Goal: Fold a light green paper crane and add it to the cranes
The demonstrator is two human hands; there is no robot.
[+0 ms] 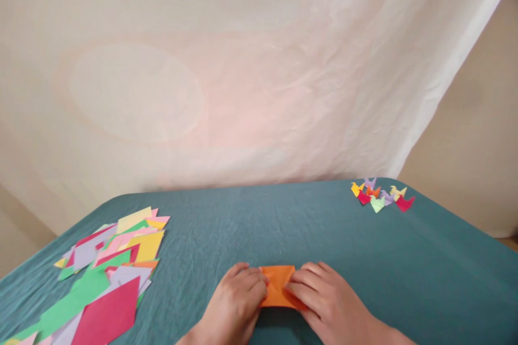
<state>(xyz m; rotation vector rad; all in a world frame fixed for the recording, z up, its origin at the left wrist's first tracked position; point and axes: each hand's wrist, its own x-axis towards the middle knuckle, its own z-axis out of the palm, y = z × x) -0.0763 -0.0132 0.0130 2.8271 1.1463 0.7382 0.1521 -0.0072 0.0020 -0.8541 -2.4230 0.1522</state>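
An orange sheet of paper (278, 287) with crease lines lies between my two hands at the near middle of the table. My left hand (238, 299) grips its left edge, fingers curled with the tips on the paper. On the opposite side, my right hand (329, 296) holds the right edge, its fingers bent over the paper and the thumb low near the bottom corner. The undersides of the paper and parts of both thumbs are hidden.
A loose spread of coloured paper sheets (107, 310) covers the table's left side. Several small folded paper birds (378, 204) stand at the far right. A dark green cloth (243, 226) covers the table, and a pale sheet (226, 91) hangs behind it.
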